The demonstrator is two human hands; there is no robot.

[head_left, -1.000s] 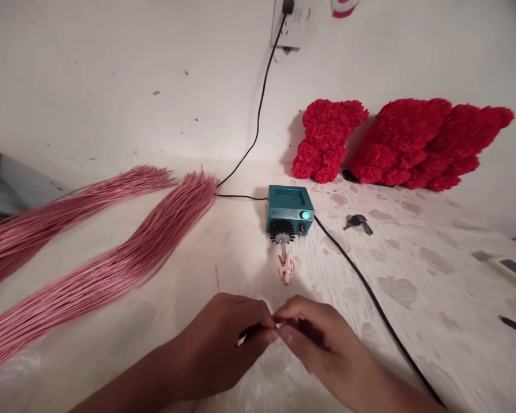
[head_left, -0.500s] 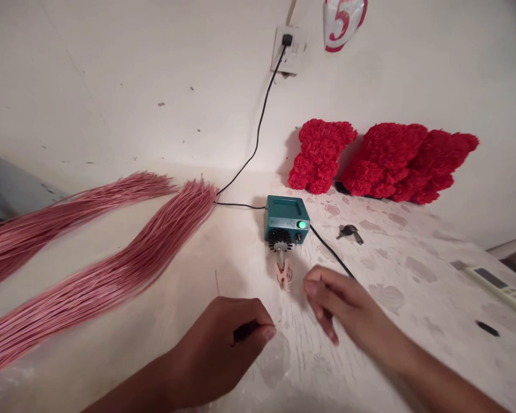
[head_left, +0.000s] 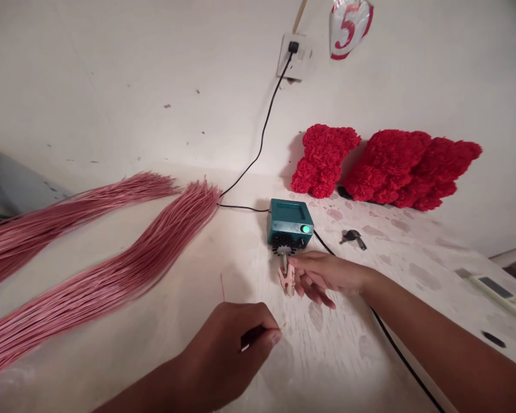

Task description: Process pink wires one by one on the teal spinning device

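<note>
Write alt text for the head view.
The right hand touches a pink clip on a teal box, while the left hand pinches a thin pink strand; pink strand bundles lie left.

Scuffed white wall (head_left: 112,69), wall socket (head_left: 294,54), pale patterned tabletop (head_left: 413,258).

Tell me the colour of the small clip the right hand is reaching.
Pale pink clip, by the right hand; head view.
</note>
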